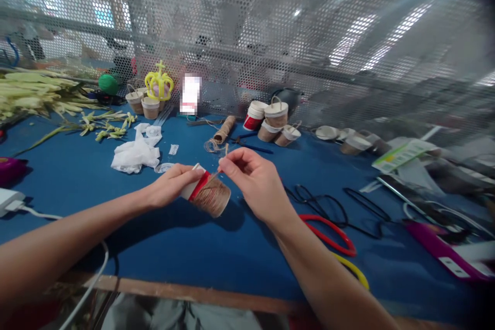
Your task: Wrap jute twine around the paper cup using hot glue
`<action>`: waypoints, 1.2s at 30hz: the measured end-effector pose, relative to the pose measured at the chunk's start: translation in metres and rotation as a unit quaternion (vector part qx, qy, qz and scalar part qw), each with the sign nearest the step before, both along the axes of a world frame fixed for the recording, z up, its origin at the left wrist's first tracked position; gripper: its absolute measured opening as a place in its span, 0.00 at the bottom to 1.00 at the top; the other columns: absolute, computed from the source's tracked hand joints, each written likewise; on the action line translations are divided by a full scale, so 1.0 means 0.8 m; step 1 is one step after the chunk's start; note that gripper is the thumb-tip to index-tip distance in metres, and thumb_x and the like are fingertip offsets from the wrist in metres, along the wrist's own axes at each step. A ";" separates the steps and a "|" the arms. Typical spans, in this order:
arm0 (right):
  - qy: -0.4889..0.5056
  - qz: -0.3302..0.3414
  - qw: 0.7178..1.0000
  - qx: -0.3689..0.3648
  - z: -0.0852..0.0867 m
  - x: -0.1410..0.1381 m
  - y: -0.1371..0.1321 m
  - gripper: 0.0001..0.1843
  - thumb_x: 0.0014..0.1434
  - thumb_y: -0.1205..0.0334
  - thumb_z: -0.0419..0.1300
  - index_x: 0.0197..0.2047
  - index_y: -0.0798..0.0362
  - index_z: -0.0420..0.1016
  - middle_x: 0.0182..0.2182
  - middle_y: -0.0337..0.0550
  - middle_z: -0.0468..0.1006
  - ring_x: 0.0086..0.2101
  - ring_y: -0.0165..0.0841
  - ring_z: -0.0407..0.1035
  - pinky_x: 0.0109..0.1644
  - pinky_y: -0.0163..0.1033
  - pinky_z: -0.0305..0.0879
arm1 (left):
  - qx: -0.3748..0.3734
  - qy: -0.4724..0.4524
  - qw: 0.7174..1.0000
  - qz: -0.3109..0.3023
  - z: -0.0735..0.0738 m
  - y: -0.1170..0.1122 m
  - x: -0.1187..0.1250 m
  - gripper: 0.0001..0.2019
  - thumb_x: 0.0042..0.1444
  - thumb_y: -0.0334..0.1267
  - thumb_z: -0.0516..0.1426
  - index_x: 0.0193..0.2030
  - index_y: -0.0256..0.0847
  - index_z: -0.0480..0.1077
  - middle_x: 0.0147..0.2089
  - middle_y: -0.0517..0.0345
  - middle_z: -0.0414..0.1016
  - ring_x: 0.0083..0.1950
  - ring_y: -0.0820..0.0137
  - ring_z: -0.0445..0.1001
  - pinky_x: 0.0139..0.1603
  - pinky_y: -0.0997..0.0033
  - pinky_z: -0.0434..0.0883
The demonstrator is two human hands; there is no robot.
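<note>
My left hand (170,185) is closed around the white rim end of a paper cup (209,196) that lies on its side above the blue table (216,247). Brown twine covers most of the cup, with a red band showing beside it. My right hand (255,180) pinches a strand of twine (221,164) just above the cup. The strand seems to run back toward a twine spool (224,130) farther away on the table.
Several twine-wrapped cups (276,121) stand behind, more by a yellow crown (159,84). A crumpled white bag (135,153), green leaves (38,94), scissors (247,140), red and yellow hoops (332,240), black wire loops (340,206) and a white cable (34,212) lie around. Perforated metal screen behind.
</note>
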State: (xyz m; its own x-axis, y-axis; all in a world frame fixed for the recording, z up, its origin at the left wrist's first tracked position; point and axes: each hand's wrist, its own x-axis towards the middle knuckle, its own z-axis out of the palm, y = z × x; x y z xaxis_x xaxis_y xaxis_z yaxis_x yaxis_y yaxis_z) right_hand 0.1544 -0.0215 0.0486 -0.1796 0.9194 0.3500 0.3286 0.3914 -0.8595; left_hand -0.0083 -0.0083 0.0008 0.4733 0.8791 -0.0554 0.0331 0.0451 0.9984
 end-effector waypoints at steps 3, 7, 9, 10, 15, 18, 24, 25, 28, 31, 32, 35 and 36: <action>-0.025 -0.017 0.999 0.021 0.002 0.001 -0.005 0.08 0.52 0.59 0.57 0.26 0.54 0.67 0.23 0.38 0.71 0.25 0.27 0.63 0.30 0.34 0.61 | -0.003 0.011 1.000 -0.007 0.000 -0.001 0.000 0.19 0.51 0.50 0.49 0.22 0.34 0.62 0.18 0.65 0.58 0.19 0.80 0.53 0.19 0.78 0.50; -0.036 -0.024 0.999 0.018 -0.005 0.002 -0.002 0.09 0.53 0.59 0.57 0.26 0.54 0.66 0.22 0.38 0.70 0.24 0.27 0.63 0.30 0.34 0.61 | 0.022 0.031 0.999 -0.027 0.003 -0.006 -0.002 0.18 0.53 0.49 0.48 0.24 0.34 0.64 0.19 0.66 0.58 0.20 0.80 0.53 0.20 0.79 0.51; -0.041 -0.029 0.999 0.012 -0.009 0.002 0.001 0.09 0.52 0.58 0.57 0.26 0.54 0.66 0.22 0.37 0.70 0.24 0.27 0.63 0.30 0.34 0.61 | 0.043 0.028 0.998 -0.039 0.004 -0.009 -0.002 0.18 0.53 0.48 0.48 0.25 0.34 0.65 0.20 0.65 0.59 0.21 0.80 0.53 0.21 0.79 0.51; -0.043 -0.031 0.999 0.008 -0.011 0.002 0.002 0.09 0.52 0.58 0.57 0.26 0.54 0.66 0.22 0.37 0.70 0.24 0.27 0.62 0.30 0.34 0.60 | 0.052 0.023 0.997 -0.045 0.004 -0.010 -0.002 0.18 0.53 0.48 0.48 0.25 0.34 0.65 0.20 0.65 0.59 0.21 0.79 0.53 0.21 0.79 0.51; -0.053 -0.027 0.998 -0.006 -0.017 0.001 0.003 0.09 0.52 0.58 0.56 0.25 0.54 0.65 0.22 0.37 0.68 0.23 0.27 0.60 0.28 0.34 0.60 | 0.069 0.014 0.996 -0.052 0.003 -0.014 -0.002 0.18 0.54 0.47 0.47 0.23 0.34 0.64 0.20 0.64 0.58 0.21 0.79 0.52 0.21 0.79 0.52; -0.056 -0.021 0.998 -0.016 -0.018 0.001 0.002 0.09 0.53 0.58 0.56 0.26 0.54 0.66 0.22 0.37 0.69 0.22 0.27 0.60 0.27 0.34 0.59 | 0.076 0.019 0.996 -0.051 0.002 -0.015 -0.003 0.18 0.54 0.47 0.47 0.23 0.34 0.63 0.20 0.64 0.57 0.22 0.79 0.52 0.21 0.79 0.52; -0.057 -0.011 0.998 -0.039 -0.019 0.001 0.001 0.09 0.52 0.58 0.56 0.26 0.54 0.65 0.21 0.37 0.68 0.23 0.27 0.61 0.28 0.34 0.59 | 0.110 0.031 0.991 -0.065 0.005 -0.017 -0.003 0.18 0.55 0.46 0.46 0.20 0.35 0.61 0.19 0.64 0.56 0.21 0.78 0.51 0.22 0.79 0.54; -0.055 -0.009 0.998 -0.043 -0.020 0.001 0.001 0.09 0.52 0.58 0.56 0.26 0.54 0.65 0.21 0.36 0.68 0.23 0.27 0.61 0.28 0.34 0.59 | 0.119 0.033 0.990 -0.066 0.005 -0.017 -0.003 0.18 0.55 0.45 0.45 0.20 0.35 0.60 0.19 0.64 0.55 0.22 0.78 0.51 0.22 0.79 0.53; -0.056 -0.004 0.997 -0.049 -0.021 0.002 0.001 0.09 0.52 0.58 0.56 0.26 0.54 0.65 0.21 0.36 0.67 0.23 0.27 0.60 0.27 0.34 0.58 | 0.145 0.035 0.987 -0.065 0.005 -0.017 -0.004 0.18 0.55 0.44 0.45 0.20 0.35 0.59 0.20 0.65 0.54 0.22 0.78 0.50 0.22 0.79 0.52; -0.064 0.000 0.997 -0.053 -0.021 0.002 0.000 0.09 0.53 0.57 0.55 0.26 0.53 0.65 0.21 0.36 0.67 0.23 0.27 0.60 0.27 0.33 0.58 | 0.164 0.037 0.984 -0.063 0.003 -0.018 -0.006 0.18 0.56 0.44 0.44 0.19 0.36 0.57 0.20 0.65 0.52 0.22 0.78 0.49 0.21 0.78 0.51; -0.066 0.000 0.996 -0.056 -0.021 0.002 0.000 0.09 0.53 0.57 0.55 0.26 0.53 0.65 0.21 0.36 0.67 0.23 0.27 0.60 0.27 0.33 0.58 | 0.170 0.039 0.983 -0.062 0.002 -0.018 -0.006 0.18 0.56 0.44 0.44 0.19 0.36 0.56 0.19 0.65 0.52 0.22 0.78 0.49 0.21 0.78 0.51; -0.070 0.000 0.996 -0.062 -0.020 0.002 -0.002 0.09 0.53 0.57 0.55 0.26 0.53 0.65 0.22 0.36 0.68 0.23 0.27 0.60 0.27 0.33 0.59 | 0.187 0.043 0.980 -0.061 -0.001 -0.017 -0.007 0.18 0.56 0.44 0.44 0.19 0.37 0.56 0.19 0.65 0.51 0.21 0.78 0.49 0.21 0.78 0.51; -0.071 0.000 0.996 -0.062 -0.020 0.002 -0.002 0.09 0.53 0.56 0.55 0.26 0.53 0.65 0.22 0.37 0.68 0.23 0.27 0.60 0.27 0.33 0.59 | 0.191 0.045 0.979 -0.060 -0.002 -0.017 -0.007 0.18 0.56 0.44 0.44 0.19 0.37 0.56 0.19 0.65 0.52 0.22 0.78 0.49 0.21 0.77 0.51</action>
State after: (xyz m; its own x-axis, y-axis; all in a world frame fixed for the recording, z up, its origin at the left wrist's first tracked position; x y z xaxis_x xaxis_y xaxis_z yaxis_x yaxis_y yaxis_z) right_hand 0.1558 -0.0233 0.0327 -0.2186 0.9542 0.2044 0.4499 0.2845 -0.8466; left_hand -0.0143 -0.0217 -0.0006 0.5835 0.7819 0.2194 0.1042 -0.3400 0.9346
